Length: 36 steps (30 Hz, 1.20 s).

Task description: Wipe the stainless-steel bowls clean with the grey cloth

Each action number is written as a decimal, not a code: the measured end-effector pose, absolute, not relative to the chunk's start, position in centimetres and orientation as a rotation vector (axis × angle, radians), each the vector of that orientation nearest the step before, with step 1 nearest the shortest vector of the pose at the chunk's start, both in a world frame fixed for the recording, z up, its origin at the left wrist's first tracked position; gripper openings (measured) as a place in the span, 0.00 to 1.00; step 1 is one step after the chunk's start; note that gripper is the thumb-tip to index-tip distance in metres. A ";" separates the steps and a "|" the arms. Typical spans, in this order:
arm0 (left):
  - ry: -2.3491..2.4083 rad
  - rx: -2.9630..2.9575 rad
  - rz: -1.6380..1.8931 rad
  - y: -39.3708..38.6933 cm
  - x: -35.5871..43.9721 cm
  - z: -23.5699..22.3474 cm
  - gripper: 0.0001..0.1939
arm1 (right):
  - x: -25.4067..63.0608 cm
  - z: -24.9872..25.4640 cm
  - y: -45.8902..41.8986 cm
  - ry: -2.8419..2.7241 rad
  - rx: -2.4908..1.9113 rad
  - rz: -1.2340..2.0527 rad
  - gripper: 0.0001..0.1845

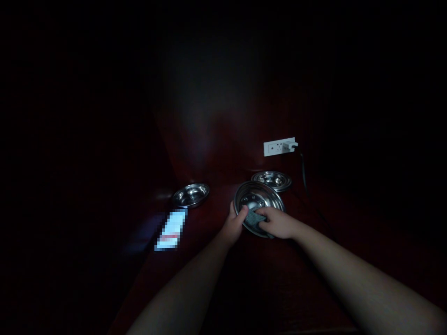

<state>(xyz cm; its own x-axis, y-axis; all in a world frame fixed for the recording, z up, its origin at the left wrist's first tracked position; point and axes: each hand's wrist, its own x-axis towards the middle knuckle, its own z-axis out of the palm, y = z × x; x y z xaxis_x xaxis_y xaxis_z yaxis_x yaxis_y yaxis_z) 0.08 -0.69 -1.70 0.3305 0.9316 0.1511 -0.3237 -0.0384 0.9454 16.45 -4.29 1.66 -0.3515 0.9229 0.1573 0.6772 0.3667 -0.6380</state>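
A shiny metal bowl point(277, 201) is tilted toward me above the dark red surface. My left hand point(235, 224) grips its left rim, the thumb over the edge and the other fingers mostly hidden behind it. Inside the bowl, my right hand point(277, 222) is closed on a grey-green cloth point(254, 217) and presses it against the lower inner wall. Part of the cloth hangs at the bowl's lower rim.
Behind the held bowl lie metal dishes point(271, 178), seemingly stacked. Another metal bowl point(192, 194) stands to the left, near a lit phone point(171, 230) with a blurred screen. A white wall socket point(279, 146) holds a plug with a dark cable point(303, 172). The surroundings are very dark.
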 end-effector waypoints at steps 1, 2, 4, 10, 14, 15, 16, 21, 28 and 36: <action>0.645 1.204 1.138 -0.9 0.1 -1.5 0.34 | 16.4 1.6 -4.2 -2.114 -1.382 0.664 0.05; 0.625 1.222 1.121 -1.1 0.0 -1.4 0.35 | 16.4 1.5 -4.2 -2.095 -1.380 0.672 0.05; 0.613 1.245 1.105 -1.3 0.0 -1.3 0.38 | 16.4 1.5 -4.2 -2.067 -1.366 0.685 0.06; 0.702 1.268 1.120 -0.9 0.3 -1.6 0.33 | 16.3 1.8 -4.4 -2.068 -1.374 0.658 0.05; 0.704 1.260 1.124 -0.9 0.4 -1.5 0.32 | 16.5 1.7 -4.3 -2.091 -1.370 0.674 0.05; 0.704 1.258 1.123 -1.0 0.4 -1.5 0.31 | 16.5 1.7 -4.2 -2.095 -1.367 0.679 0.06; 0.706 1.256 1.122 -1.0 0.4 -1.4 0.31 | 16.6 1.6 -4.2 -2.099 -1.365 0.682 0.06; 0.727 1.253 1.125 -1.2 0.4 -1.3 0.31 | 16.6 1.6 -4.2 -2.094 -1.352 0.684 0.06; 0.743 1.285 1.124 -1.1 0.4 -1.3 0.31 | 16.7 1.4 -4.1 -2.082 -1.354 0.709 0.05; 0.741 1.260 1.123 -1.0 0.4 -1.4 0.33 | 16.7 1.5 -4.1 -2.094 -1.351 0.699 0.05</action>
<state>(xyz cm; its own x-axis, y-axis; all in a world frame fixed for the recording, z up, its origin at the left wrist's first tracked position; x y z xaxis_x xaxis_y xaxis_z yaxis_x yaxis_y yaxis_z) 0.43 -1.05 -1.36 0.3235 0.9356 0.1412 -0.2381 -0.0640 0.9691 16.68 -4.05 1.47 -0.3467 0.9234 0.1646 0.6394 0.3610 -0.6788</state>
